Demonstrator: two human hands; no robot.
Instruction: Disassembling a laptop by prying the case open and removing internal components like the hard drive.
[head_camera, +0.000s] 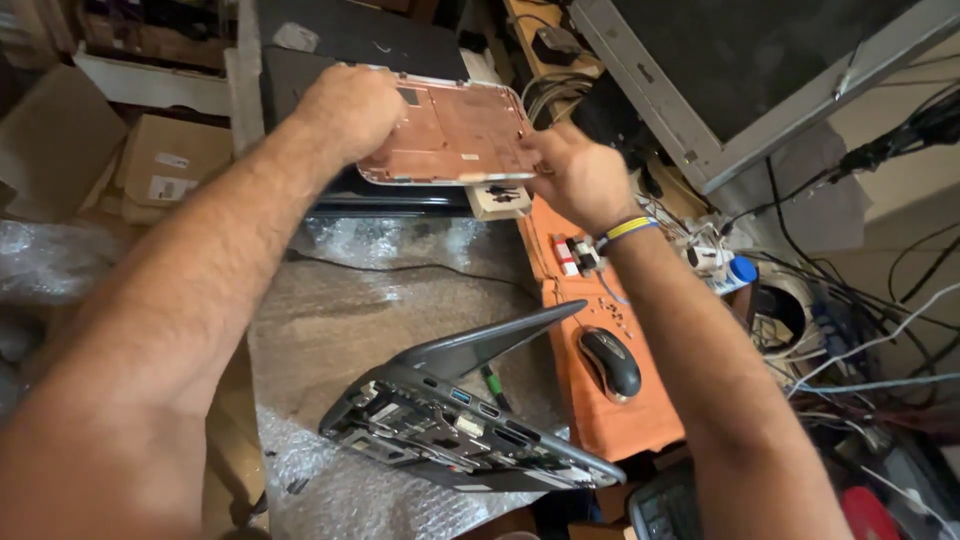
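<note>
Cluttered tabletop (330, 330), bubble wrap | left hand (345, 110) and right hand (575, 175) fingers closed on cover (450, 130) edges, held up | below: opened laptop (460, 420), mouse (610, 362) | cables (850, 330) right

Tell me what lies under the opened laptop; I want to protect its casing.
The laptop rests on bubble wrap covering the table, beside an orange cloth with a mouse. What lies beneath the wrap is hidden.

The left hand (345, 110) hides the copper-coloured cover panel's (455, 135) left end, and its fingertips go unseen behind it.
</note>
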